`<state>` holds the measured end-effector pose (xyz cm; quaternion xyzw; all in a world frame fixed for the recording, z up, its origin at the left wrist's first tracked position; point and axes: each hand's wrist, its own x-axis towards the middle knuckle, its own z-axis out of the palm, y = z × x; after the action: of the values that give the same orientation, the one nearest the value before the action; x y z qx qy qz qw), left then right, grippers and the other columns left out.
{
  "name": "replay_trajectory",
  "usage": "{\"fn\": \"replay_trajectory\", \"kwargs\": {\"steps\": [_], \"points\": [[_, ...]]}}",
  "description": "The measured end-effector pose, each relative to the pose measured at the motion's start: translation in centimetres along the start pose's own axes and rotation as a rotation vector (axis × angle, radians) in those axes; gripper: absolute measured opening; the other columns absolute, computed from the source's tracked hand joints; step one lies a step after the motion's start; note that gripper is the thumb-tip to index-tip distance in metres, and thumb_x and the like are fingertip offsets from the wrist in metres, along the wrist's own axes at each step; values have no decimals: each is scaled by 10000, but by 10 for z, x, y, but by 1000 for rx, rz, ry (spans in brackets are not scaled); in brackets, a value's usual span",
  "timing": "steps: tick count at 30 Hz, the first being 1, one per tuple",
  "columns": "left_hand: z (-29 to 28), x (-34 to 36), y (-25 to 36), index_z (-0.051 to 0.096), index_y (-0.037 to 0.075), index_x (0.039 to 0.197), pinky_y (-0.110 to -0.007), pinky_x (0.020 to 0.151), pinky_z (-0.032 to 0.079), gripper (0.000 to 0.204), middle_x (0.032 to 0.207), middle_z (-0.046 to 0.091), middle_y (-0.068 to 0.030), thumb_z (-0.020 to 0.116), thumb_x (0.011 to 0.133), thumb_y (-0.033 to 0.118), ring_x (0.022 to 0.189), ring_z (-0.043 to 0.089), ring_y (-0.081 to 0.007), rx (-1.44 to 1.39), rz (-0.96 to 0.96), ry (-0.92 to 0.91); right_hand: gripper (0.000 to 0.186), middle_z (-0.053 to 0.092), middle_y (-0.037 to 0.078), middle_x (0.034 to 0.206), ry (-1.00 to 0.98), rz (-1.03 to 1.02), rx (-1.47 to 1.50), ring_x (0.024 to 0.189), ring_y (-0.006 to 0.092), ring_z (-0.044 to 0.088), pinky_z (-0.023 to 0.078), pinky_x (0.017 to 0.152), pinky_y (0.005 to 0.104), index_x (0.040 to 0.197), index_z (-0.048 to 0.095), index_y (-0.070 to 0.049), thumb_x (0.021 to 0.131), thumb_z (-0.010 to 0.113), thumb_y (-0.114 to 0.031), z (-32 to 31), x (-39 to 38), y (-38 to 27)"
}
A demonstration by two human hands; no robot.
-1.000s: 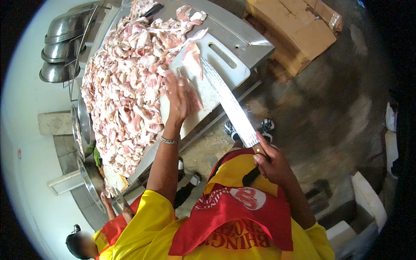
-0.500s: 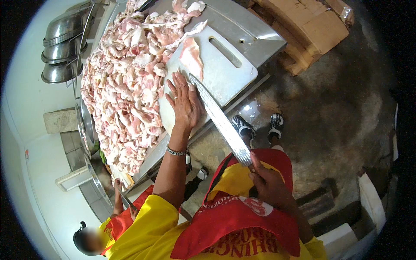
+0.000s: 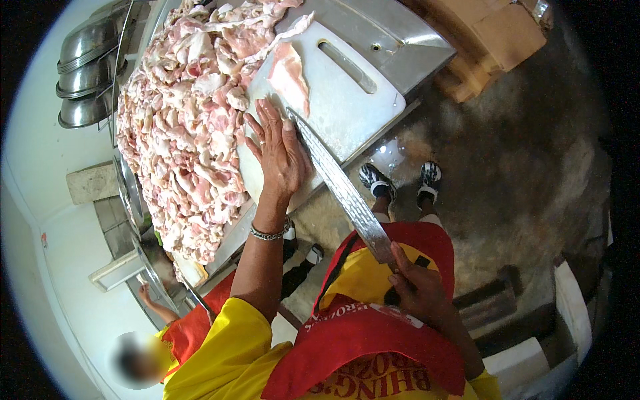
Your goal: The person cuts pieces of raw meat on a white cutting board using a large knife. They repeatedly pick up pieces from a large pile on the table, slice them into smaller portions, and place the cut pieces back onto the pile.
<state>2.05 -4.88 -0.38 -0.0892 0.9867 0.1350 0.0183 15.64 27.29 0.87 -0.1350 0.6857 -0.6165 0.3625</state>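
My left hand (image 3: 279,150) lies palm down on the white cutting board (image 3: 343,137), fingers stretched out and slightly apart; whatever is under the palm is hidden. In my right hand (image 3: 419,288) is the handle of a long knife (image 3: 340,183) with a wide, shiny blade. Its tip rests over the board just right of my left fingertips. A flat piece of pale pink raw meat (image 3: 289,73) lies on the board beyond the knife tip. Left of the board spreads a big heap of raw meat pieces (image 3: 187,127), close to my left fingers.
The board lies on a steel table (image 3: 407,37). Stacked metal bowls (image 3: 87,80) hang at the far left; cardboard boxes (image 3: 500,33) stand beyond the right table corner. A co-worker in a red apron (image 3: 200,320) works at lower left, near a blade. My shoes (image 3: 377,181) show below.
The whole view has shifted slightly; my hands and the knife keep nearly the same pose over the board. The co-worker's arm has moved out to the left, away from the heap.
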Motion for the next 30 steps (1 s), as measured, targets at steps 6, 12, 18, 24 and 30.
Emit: {"fn": "replay_trajectory", "kwargs": {"steps": [6,12,18,24,30], "points": [[-6,3,4,37,28,1565,-575,1139,-143,636,1634,25,-195,169,1059,390,1491,-135,-389,50,-26,-78,576,679,205,1083,45,-98,18,799,204,690,530,717,298,1496,345,-12,967,564,-70,5,13,-1],[-6,3,4,32,-9,1554,-575,1139,-140,640,1632,14,-203,158,1055,372,1490,-139,-393,32,8,-50,570,667,228,1131,34,-66,58,887,215,699,522,739,306,1497,340,-10,973,553,-79,11,49,-9],[-6,3,2,43,-4,1556,-574,1138,-149,647,1633,9,-198,160,1052,385,1492,-141,-382,26,6,-55,581,673,217,1115,30,-33,98,903,205,691,519,759,305,1500,335,-8,967,558,-78,14,53,-9],[-6,3,4,45,-8,1555,-569,1144,-146,650,1631,8,-205,159,1047,382,1493,-132,-386,11,-31,-54,592,678,185,976,52,-90,24,768,169,667,508,688,271,1505,329,-17,967,567,-86,11,37,-7],[-3,3,5,45,-39,1544,-578,1146,-131,649,1623,23,-233,169,1046,358,1493,-95,-414,35,-49,-37,539,603,219,807,88,-94,81,679,276,630,488,650,367,1473,356,21,977,535,-94,22,86,-15]]}}
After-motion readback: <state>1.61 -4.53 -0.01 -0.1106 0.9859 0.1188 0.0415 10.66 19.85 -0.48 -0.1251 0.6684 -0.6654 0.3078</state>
